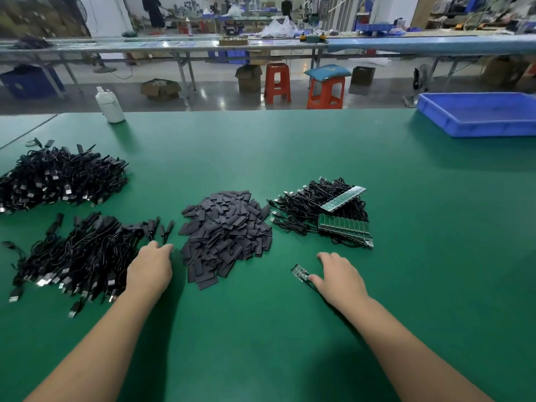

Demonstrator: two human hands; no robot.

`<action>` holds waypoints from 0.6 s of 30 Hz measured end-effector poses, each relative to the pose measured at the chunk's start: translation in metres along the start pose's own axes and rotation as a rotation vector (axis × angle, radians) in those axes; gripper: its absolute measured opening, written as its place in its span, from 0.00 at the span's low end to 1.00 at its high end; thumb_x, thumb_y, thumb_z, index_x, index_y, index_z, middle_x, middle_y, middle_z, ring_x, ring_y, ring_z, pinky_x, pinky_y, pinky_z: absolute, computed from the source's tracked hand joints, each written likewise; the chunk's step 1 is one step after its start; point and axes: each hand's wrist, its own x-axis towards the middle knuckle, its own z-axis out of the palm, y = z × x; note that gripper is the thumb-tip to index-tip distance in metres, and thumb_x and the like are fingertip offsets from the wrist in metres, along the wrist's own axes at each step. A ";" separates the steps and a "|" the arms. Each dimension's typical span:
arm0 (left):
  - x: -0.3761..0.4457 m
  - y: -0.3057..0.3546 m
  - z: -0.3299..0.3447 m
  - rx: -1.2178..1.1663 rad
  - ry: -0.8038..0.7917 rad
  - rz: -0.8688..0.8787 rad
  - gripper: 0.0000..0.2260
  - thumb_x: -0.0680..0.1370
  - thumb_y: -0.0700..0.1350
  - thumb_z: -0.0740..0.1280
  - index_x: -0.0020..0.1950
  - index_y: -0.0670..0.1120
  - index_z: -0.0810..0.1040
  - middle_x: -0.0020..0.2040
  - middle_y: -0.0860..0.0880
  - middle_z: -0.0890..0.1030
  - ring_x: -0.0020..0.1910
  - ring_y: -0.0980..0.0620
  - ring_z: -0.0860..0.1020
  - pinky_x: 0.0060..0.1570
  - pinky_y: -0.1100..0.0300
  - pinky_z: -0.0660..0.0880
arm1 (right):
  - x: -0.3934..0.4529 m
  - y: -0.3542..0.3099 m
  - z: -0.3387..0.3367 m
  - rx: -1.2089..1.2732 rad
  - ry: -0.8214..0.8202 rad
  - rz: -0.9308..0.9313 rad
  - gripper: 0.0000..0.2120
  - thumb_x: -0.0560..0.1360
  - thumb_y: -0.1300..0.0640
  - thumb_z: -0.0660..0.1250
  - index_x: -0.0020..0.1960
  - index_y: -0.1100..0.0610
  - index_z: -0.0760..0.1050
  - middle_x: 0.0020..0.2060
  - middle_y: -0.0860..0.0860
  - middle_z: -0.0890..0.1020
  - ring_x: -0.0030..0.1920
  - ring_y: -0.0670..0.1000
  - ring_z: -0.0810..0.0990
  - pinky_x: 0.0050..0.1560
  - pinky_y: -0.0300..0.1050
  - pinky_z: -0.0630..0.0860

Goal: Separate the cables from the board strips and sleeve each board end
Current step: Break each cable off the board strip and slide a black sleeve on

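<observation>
My right hand [340,278] sits low and right of the middle of the frame. It pinches a small green board piece [301,273] with a thin black cable running back under my palm. The board end is bare, with no sleeve on it yet.

My left hand [150,268] is low and left of the middle. Its fingers are bent down at the edge of the near cable pile [78,256], right next to the sleeve pile [226,236]. I cannot tell if it is holding a sleeve or nothing at all.

The sleeve pile is a big heap of flat dark pieces in the middle of the green table [290,146]. There are still lots of them.

To the right of the sleeves lie the board strips [345,226], green and still joined, with black cables hanging off them. I think those are still waiting to be pulled apart.

On the left are two heaps of black cables. The near one has dark sleeves on its ends, so I think those are done. The far cable pile [61,178] in the upper left looks done too, but it is too small to be sure.

So I think a lot is finished and a few strips are left. This board needs its sleeve next.
</observation>
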 end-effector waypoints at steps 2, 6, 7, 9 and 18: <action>-0.003 0.005 0.001 0.088 0.002 0.052 0.13 0.80 0.46 0.62 0.63 0.50 0.77 0.53 0.48 0.75 0.54 0.46 0.73 0.42 0.54 0.75 | 0.003 -0.004 0.004 -0.019 -0.017 -0.023 0.28 0.78 0.41 0.65 0.73 0.53 0.66 0.64 0.52 0.76 0.64 0.54 0.73 0.64 0.50 0.72; -0.003 0.004 0.002 0.306 0.000 0.092 0.09 0.77 0.42 0.63 0.55 0.49 0.79 0.51 0.49 0.76 0.51 0.48 0.72 0.48 0.58 0.71 | 0.005 -0.018 0.011 -0.005 -0.064 -0.069 0.26 0.78 0.47 0.68 0.72 0.52 0.67 0.61 0.50 0.77 0.63 0.53 0.74 0.65 0.50 0.70; -0.003 0.004 0.002 0.307 0.002 0.079 0.10 0.77 0.41 0.63 0.55 0.49 0.79 0.52 0.49 0.76 0.51 0.48 0.72 0.49 0.57 0.71 | 0.005 -0.020 0.013 0.032 -0.068 -0.057 0.24 0.78 0.49 0.69 0.71 0.52 0.68 0.60 0.49 0.78 0.61 0.52 0.74 0.65 0.50 0.70; -0.005 0.007 0.000 0.250 0.054 0.052 0.09 0.76 0.40 0.65 0.55 0.46 0.79 0.53 0.46 0.77 0.52 0.46 0.73 0.49 0.55 0.71 | 0.005 -0.020 0.013 0.187 -0.081 0.001 0.20 0.78 0.54 0.69 0.69 0.52 0.72 0.54 0.48 0.77 0.56 0.50 0.76 0.59 0.47 0.73; -0.031 0.133 -0.047 -0.744 -0.095 0.320 0.08 0.79 0.50 0.67 0.55 0.55 0.83 0.48 0.57 0.85 0.44 0.58 0.81 0.49 0.61 0.76 | 0.008 -0.022 -0.022 0.732 0.105 0.068 0.05 0.74 0.51 0.74 0.46 0.51 0.82 0.35 0.41 0.80 0.35 0.39 0.76 0.36 0.31 0.68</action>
